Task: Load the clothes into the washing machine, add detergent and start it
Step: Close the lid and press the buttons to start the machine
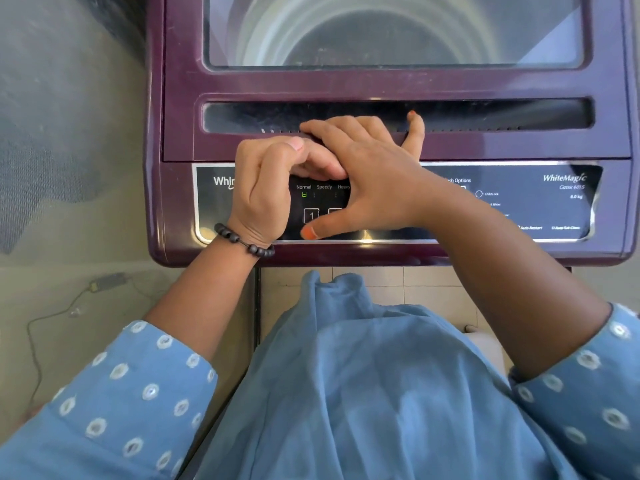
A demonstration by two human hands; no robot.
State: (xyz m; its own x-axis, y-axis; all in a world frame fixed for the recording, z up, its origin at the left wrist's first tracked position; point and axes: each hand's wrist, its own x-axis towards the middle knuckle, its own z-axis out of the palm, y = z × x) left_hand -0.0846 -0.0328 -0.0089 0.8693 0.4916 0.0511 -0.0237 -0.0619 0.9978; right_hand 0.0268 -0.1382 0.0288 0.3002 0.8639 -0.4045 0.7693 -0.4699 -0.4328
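Observation:
A purple top-loading washing machine (346, 84) fills the upper view, its glass lid (398, 29) down and the drum dim behind it. No clothes or detergent show. My right hand (374, 174) lies spread across the lid's front edge, its fingers reaching the handle recess (502, 114) and its thumb touching the lower control panel (519, 202) below the "1" button (311, 215). My left hand (263, 188), with a bead bracelet, is curled over the panel's left part, its thumb against my right fingers, and I see nothing in it. A green light (304, 195) glows under "Normal".
A thin cable with a small adapter (107, 282) lies on the floor at the left. Pale floor tiles (433, 285) show in front of the machine. My blue top (363, 393) covers the lower view. A grey surface runs along the machine's left side.

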